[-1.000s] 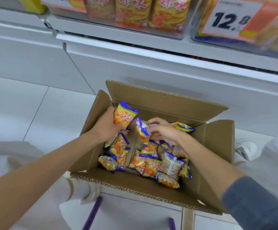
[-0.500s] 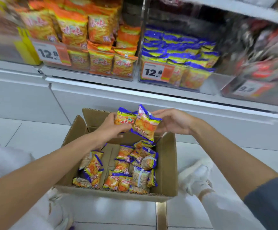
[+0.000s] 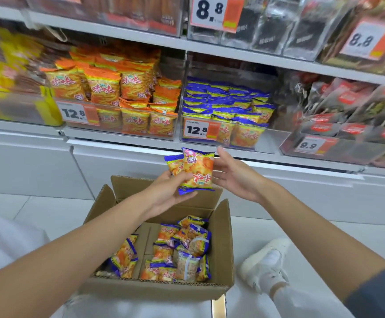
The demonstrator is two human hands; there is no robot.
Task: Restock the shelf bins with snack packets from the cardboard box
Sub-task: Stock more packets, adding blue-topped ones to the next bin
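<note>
Higher now: glossy packets (image 3: 197,171) in left hand (image 3: 167,193)

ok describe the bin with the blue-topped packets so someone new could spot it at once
Find the lowest stocked shelf, just above the open cardboard box. The bin is the clear one directly over the box, with a 12.8 price tag. Its packets have blue tops; the left neighbour, also 12.8, holds orange-topped ones and the right neighbour dark red ones at 9.9.

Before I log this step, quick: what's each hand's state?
Left hand: holding two snack packets.
Right hand: open, fingers straight, beside those packets.
</note>
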